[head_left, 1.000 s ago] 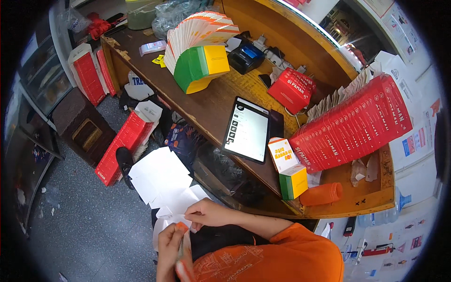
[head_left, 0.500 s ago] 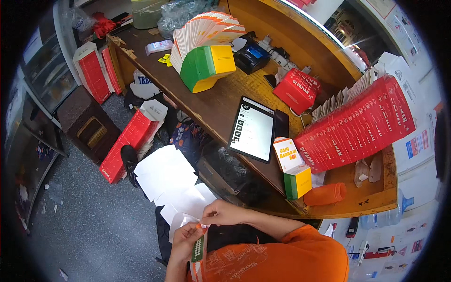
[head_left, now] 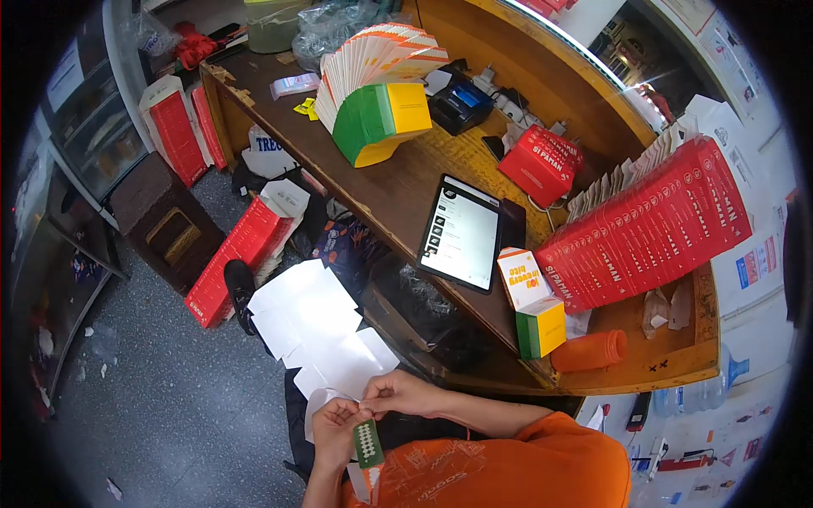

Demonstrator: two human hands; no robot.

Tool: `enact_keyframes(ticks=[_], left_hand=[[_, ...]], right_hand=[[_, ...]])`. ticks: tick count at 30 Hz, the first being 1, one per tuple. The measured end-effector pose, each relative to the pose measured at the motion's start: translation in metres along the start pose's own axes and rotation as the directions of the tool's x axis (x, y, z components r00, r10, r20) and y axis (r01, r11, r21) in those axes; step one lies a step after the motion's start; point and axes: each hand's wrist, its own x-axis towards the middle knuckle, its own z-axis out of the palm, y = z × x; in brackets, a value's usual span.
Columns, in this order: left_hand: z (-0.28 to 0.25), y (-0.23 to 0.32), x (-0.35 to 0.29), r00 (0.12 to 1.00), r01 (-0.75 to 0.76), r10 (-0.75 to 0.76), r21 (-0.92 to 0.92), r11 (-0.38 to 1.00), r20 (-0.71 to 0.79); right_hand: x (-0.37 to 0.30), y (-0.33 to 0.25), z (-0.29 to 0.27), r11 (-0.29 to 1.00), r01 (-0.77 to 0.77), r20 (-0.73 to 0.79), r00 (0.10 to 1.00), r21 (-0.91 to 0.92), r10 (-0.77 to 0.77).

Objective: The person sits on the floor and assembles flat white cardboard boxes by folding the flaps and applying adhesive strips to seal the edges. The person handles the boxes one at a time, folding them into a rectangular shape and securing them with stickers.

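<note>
My left hand [head_left: 334, 423] is closed on a thin cardboard box piece with a green patterned panel [head_left: 367, 444] and orange-and-white edges. Just to its right, my right hand [head_left: 400, 394] pinches the top edge of the same piece, its fingertips meeting those of the left. Beyond both hands a large white cardboard blank [head_left: 309, 313] lies unfolded over my lap, flaps spread. Whether the piece in my hands is joined to this blank is hidden behind the fingers.
On the brown desk [head_left: 373, 199] stand a fanned stack of green-and-yellow box blanks [head_left: 364, 123], a tablet [head_left: 461, 233], a small black printer [head_left: 460, 103], red stacked boxes [head_left: 652, 229], a folded green-and-yellow box [head_left: 540, 328] and an orange cylinder [head_left: 590, 351]. A brown stool [head_left: 165, 224] stands left.
The green panel between my hands has turned and shows more fully. My fingertips have shifted slightly along the edge, and the white blank's nearer flaps have moved a little right.
</note>
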Motion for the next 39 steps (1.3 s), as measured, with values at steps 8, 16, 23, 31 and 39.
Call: enact_keyframes(ticks=[8,16,23,31,39], left_hand=[[-0.016,-0.016,0.01,0.99,-0.116,0.103,-0.158,0.981,-0.093],[-0.05,-0.004,0.02,0.997,-0.061,0.071,-0.269,0.961,0.028],[0.01,0.052,-0.012,0.915,-0.349,0.39,0.278,0.895,-0.108],[-0.015,0.031,0.013,0.905,-0.373,0.356,-0.032,0.927,-0.232],[-0.005,0.017,0.025,0.881,-0.414,0.392,0.832,0.369,0.265]], right_hand=[[-0.018,-0.033,0.032,0.923,0.31,0.016,0.949,-0.227,-0.315],[-0.017,-0.052,0.025,0.712,0.382,0.135,0.915,-0.589,-0.379],[0.012,-0.06,0.021,0.851,0.362,-0.212,0.861,-0.38,-0.462],[0.02,-0.062,0.021,0.825,0.426,0.034,0.894,-0.372,-0.446],[0.053,-0.162,-0.073,0.79,0.428,-0.47,0.64,-0.439,-0.608]])
